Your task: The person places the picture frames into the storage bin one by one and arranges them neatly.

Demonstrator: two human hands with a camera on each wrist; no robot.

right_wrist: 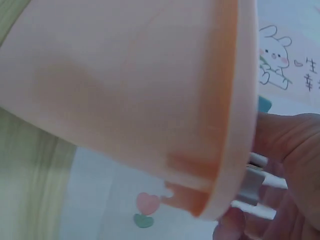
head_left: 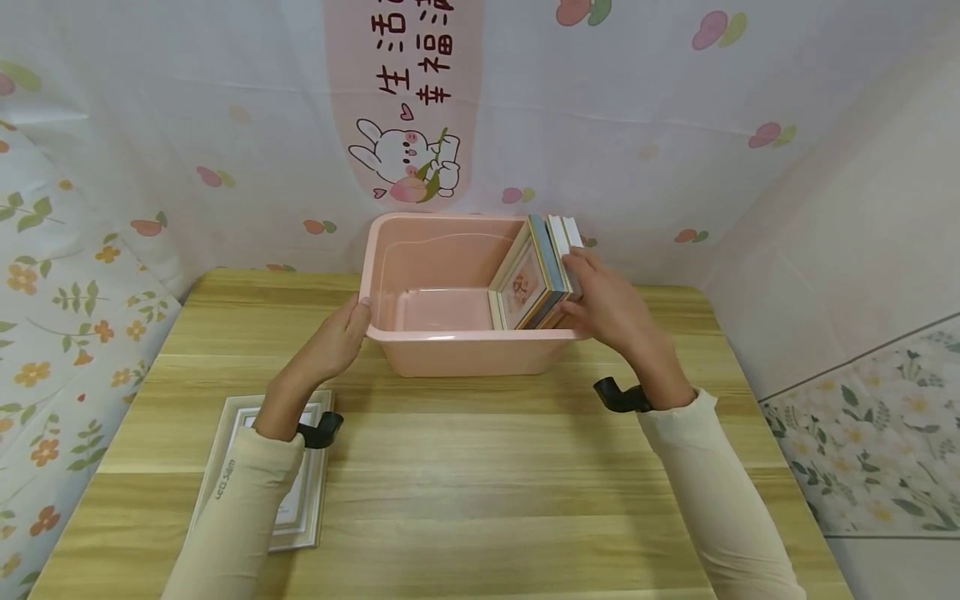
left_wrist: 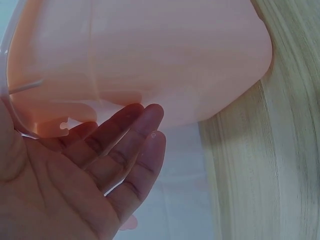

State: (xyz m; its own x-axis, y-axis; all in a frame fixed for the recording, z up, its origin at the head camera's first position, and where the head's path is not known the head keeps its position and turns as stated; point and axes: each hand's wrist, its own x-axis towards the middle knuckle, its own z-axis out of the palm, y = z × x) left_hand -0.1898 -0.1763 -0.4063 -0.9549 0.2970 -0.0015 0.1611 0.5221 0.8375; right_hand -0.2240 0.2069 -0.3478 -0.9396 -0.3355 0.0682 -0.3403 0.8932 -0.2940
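Note:
A pink plastic bin (head_left: 465,356) stands on the table near the back wall. Several picture frames (head_left: 523,287) lean together at its right end; the nearest face shows a pinkish picture. My right hand (head_left: 618,304) grips the outer frames of this stack from the right, and in the right wrist view their ends (right_wrist: 250,189) poke out past the rim between thumb and fingers. At the bin's front left corner, my left hand (head_left: 333,342) holds the rim, thumb on top. Its fingers (left_wrist: 127,155) curve along the bin's outer wall in the left wrist view.
Under my left forearm lies a pale picture frame (head_left: 309,508) on the wooden table (head_left: 480,492), partly covered by the sleeve. A printed cloth (head_left: 637,167) with a rabbit drawing hangs right behind the bin. Floral cloth (head_left: 82,333) borders the table's left side.

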